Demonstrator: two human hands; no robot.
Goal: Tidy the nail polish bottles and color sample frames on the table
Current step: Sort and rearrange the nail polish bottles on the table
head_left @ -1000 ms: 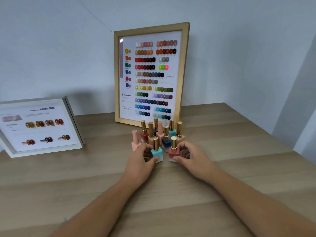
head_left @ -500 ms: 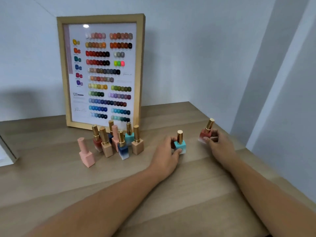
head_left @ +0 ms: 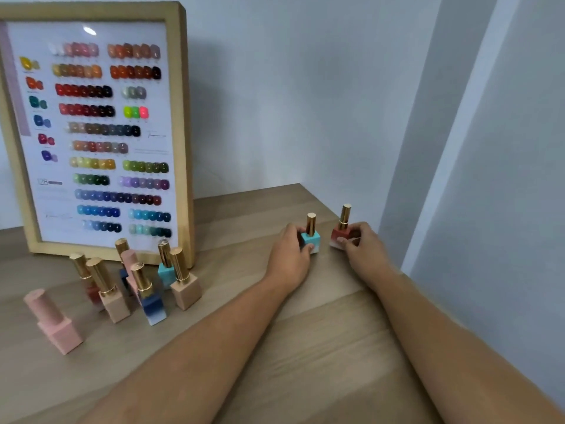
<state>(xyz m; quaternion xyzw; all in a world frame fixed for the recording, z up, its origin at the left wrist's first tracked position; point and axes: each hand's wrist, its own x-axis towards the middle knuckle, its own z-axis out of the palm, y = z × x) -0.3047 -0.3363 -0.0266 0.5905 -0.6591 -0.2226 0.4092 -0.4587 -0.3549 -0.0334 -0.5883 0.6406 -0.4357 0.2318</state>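
My left hand [head_left: 289,254] grips a turquoise nail polish bottle [head_left: 311,237] with a gold cap, standing on the wooden table [head_left: 321,332] near its far right corner. Just to its right, my right hand [head_left: 365,247] holds a red bottle [head_left: 341,232] with a gold cap, tilted slightly. A cluster of several bottles [head_left: 146,283] stands to the left, in front of the tall wooden colour sample frame [head_left: 94,133]. A pink bottle [head_left: 53,321] stands apart at the far left.
The grey wall meets the table's back edge, and the table's right edge runs close beside my right arm. A wall corner [head_left: 443,148] rises behind the two held bottles.
Both hands carried the turquoise and red bottles from the cluster to the right, toward the table's far right corner. The view swung right, and the smaller white frame left the picture.
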